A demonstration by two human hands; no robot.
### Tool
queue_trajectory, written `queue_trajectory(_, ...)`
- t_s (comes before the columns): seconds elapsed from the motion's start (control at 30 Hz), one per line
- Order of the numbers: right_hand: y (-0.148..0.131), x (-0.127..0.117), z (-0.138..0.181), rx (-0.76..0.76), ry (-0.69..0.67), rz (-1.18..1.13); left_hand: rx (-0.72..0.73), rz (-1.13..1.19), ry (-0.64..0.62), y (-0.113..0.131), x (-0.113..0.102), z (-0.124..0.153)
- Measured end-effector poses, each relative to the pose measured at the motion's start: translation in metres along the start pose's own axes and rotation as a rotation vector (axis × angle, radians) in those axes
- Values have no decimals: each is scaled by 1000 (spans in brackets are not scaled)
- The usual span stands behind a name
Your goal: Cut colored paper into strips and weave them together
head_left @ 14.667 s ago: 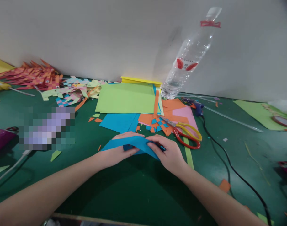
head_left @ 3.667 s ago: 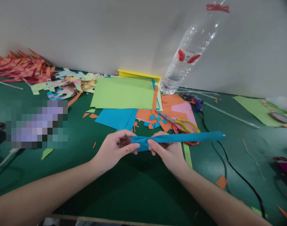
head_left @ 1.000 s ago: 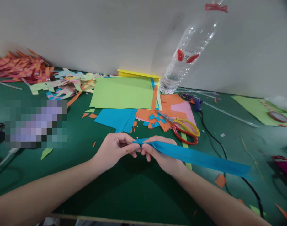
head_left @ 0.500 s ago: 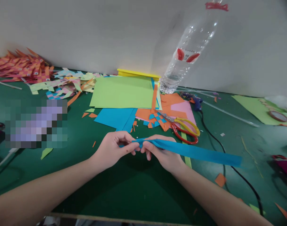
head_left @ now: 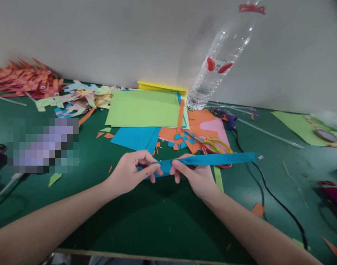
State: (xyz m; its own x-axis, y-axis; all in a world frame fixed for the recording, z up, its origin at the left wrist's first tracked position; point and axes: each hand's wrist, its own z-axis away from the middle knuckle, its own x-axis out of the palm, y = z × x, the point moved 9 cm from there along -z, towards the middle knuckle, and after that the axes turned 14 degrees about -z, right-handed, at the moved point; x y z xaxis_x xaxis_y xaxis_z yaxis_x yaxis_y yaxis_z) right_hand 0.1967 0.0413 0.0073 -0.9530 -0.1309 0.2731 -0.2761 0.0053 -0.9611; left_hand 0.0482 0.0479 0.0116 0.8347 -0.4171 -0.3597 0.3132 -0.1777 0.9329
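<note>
A long blue paper strip point(head_left: 220, 159) runs between my two hands above the green table. My left hand point(head_left: 135, 171) pinches its left end between thumb and fingers. Close beside it, my right hand point(head_left: 194, 176) grips the strip too, thumb on top, with a long free tail reaching out to the right. A second layer of blue shows below the strip near my fingers, partly hidden by them. Just behind my right hand lie scissors point(head_left: 219, 143) with red and yellow handles; the blue tail covers part of them.
Green sheets point(head_left: 143, 108), blue paper point(head_left: 135, 137) and orange scraps point(head_left: 204, 119) lie at the back. A tilted plastic bottle point(head_left: 220, 59) leans at the wall. A glue gun point(head_left: 231, 120) trails a black cable point(head_left: 284, 208) down the right. Woven orange-red paper pieces point(head_left: 24, 81) are heaped at left.
The strip's free right end has swung up and now lies nearly level across the scissors handles. My hands have moved slightly apart, and more blue paper shows between them.
</note>
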Motion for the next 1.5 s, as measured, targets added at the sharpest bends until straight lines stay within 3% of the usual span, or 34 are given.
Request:
queue_trajectory(0.47,2,0,2,17,30,-42,17,-12,-13,3,2,2)
queue_trajectory(0.83,-4,1,4,-21,65,57,38,-36,-22,4,4,2)
queue_trajectory(1.2,-10,4,10,-109,-37,269,152,-196,-45,7,9,4)
queue_trajectory(1.37,-5,18,12,-67,-138,230,195,-338,-58,12,14,5)
queue_trajectory(1.5,5,20,10,38,-133,131,142,-261,-114,11,19,5)
